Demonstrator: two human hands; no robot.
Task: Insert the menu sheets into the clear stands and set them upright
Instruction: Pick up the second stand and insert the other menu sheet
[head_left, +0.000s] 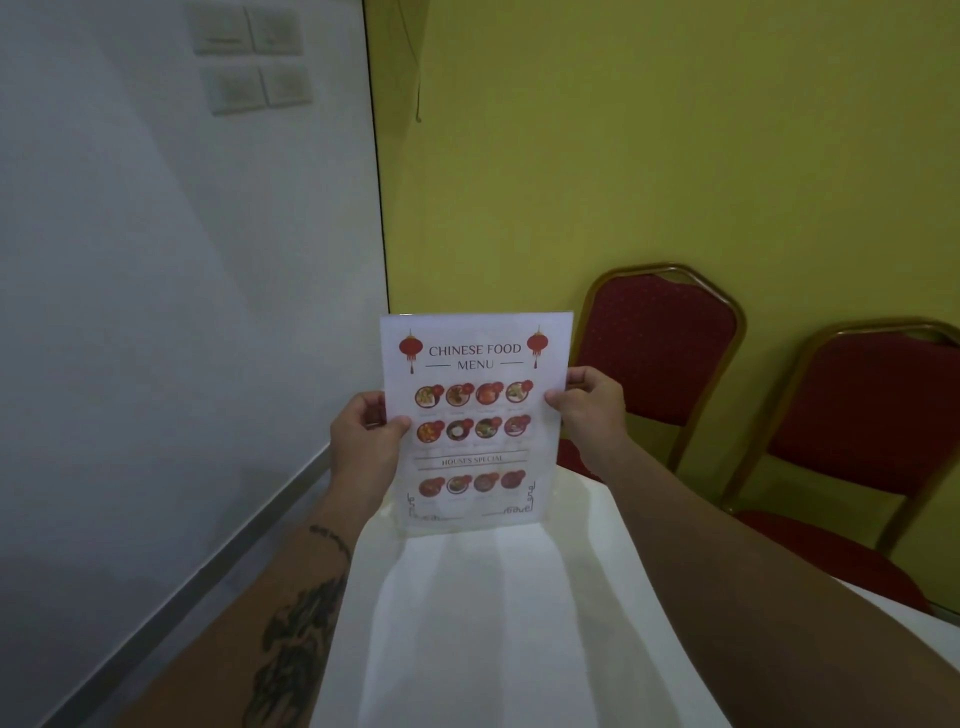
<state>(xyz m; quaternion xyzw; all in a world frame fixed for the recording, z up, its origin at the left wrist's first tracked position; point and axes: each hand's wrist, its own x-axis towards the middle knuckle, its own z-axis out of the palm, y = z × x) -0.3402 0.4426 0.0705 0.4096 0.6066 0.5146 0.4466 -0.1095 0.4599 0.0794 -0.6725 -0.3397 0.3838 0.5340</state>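
The fingers are closed on both side edges of the clear plastic stand (475, 421): the thumb of the left hand (363, 434) lies flat on the front face near the left edge, with the other fingers curled behind, and the thumb of the right hand (592, 402) presses the right edge in the same way, its fingers also behind. Inside the stand sits the white paper menu sheet (474, 358), printed with the title "CHINESE FOOD MENU", two red lanterns and rows of small round dish pictures (the small text under them is too blurred to read). The plastic is smooth and slightly glossy, and its transparent lower border shows below the print. The stand is upright, facing the person, with its lower edge at the far end of the table covered with a white cloth (467, 623); I cannot tell if it touches the cloth. The cloth is matte, with soft fold lines. Both forearms reach forward from the lower corners; the left one has dark tattoos. At the right are two red padded chairs with gold metal frames (660, 353), against a yellow wall (675, 130).
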